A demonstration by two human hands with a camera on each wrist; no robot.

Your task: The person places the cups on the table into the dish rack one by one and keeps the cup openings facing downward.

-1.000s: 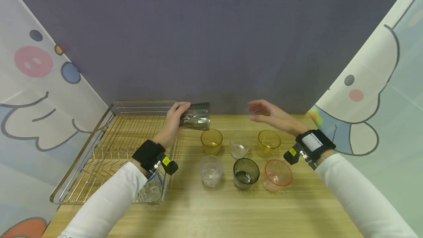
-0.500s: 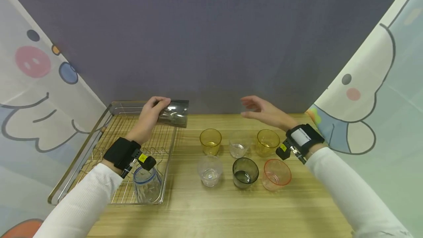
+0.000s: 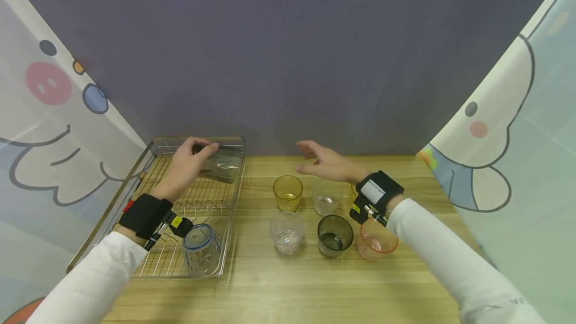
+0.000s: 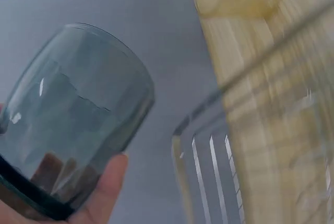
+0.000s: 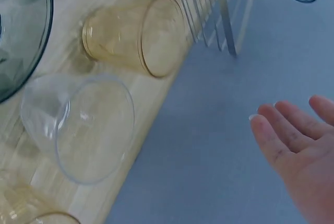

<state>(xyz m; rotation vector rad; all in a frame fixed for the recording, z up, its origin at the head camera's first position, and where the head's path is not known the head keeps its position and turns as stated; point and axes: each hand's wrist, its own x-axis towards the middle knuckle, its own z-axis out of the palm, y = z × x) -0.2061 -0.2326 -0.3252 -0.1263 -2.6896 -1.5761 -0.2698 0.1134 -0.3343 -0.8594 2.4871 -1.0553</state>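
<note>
My left hand (image 3: 182, 169) holds a smoky grey glass (image 3: 226, 165) tilted on its side over the back of the wire dish rack (image 3: 231, 226). In the left wrist view the thumb and fingers grip this glass (image 4: 86, 88) near one end. My right hand (image 3: 326, 161) hovers behind the back row of glasses, fingers loosely bent and holding nothing. Nearest below it are an amber glass (image 3: 288, 195) and a clear glass (image 3: 326, 200). A second amber glass (image 3: 354, 190) is mostly hidden by the right wrist.
Nearer the front of the wooden table (image 3: 315, 294) stand a clear glass (image 3: 287, 236), a dark grey glass (image 3: 335, 236) and a red-rimmed glass (image 3: 377, 241). A blue-rimmed glass (image 3: 201, 254) sits in the rack's front right corner. A grey panel (image 3: 288, 64) closes off the back.
My left hand has carried the smoky grey glass leftward from above the table to over the rack. The right hand has moved left too, its wrist now covering the second amber glass.
</note>
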